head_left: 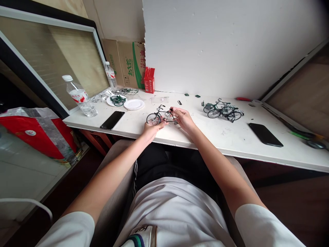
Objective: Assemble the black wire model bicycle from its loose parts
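Observation:
A small black model bicycle (pixel 153 118) is held above the front part of the white table. Its front wheel and handlebars point left, and no rear wheel shows on the frame. My left hand (pixel 152 131) is closed around the lower part of the bicycle, thumb toward the pedals. With fingers pinched, my right hand (pixel 182 117) grips the bicycle at its seat, where a small dark part shows between the fingertips. Several finished-looking model bicycles (pixel 224 111) stand together to the right of my right hand.
White plates (pixel 134 104) and green bicycle parts (pixel 117 100) lie at the back left, near a water bottle (pixel 81 97). Phones lie left (pixel 112 120) and right (pixel 265 134). A red box (pixel 149 80) stands against the wall. Tools (pixel 305 135) lie far right.

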Demonstrator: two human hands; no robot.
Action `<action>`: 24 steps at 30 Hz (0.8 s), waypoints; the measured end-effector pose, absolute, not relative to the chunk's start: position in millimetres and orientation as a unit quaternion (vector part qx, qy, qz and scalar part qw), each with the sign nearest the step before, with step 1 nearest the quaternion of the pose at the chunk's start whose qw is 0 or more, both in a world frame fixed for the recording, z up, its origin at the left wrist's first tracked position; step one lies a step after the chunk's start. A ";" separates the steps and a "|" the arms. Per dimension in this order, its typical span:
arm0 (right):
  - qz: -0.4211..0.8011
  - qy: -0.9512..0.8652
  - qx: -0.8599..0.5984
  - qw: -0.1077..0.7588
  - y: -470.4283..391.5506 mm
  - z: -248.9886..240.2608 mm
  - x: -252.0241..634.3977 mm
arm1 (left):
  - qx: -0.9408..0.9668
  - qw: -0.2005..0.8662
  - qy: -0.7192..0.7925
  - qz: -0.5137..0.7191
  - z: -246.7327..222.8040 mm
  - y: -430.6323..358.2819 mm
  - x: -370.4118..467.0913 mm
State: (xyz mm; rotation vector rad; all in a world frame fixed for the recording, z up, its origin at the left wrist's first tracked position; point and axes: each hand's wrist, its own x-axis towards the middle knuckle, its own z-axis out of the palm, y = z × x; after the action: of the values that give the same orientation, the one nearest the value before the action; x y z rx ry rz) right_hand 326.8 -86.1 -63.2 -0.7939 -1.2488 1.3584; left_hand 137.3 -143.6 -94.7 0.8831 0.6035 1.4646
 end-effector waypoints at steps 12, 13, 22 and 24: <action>0.538 -0.554 -0.319 0.549 -85.4 -66.1 323.2 | 0.374 0.565 0.290 0.676 -100.9 -139.1 142.6; 0.536 -0.556 -0.322 0.548 -85.6 -65.9 323.3 | 0.373 0.566 0.291 0.675 -101.8 -138.3 142.6; 0.527 -0.561 -0.336 0.542 -86.3 -65.1 324.0 | 0.365 0.558 0.290 0.687 -103.9 -137.7 143.5; 0.531 -0.560 -0.334 0.541 -86.8 -64.8 324.0 | 0.362 0.556 0.289 0.690 -103.6 -138.0 144.1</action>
State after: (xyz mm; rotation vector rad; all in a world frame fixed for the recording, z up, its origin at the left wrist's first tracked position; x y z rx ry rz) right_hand 324.0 -86.8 -64.8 -0.7948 -1.3309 1.2618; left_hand 144.1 -138.0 -103.6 0.8556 0.6827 1.6289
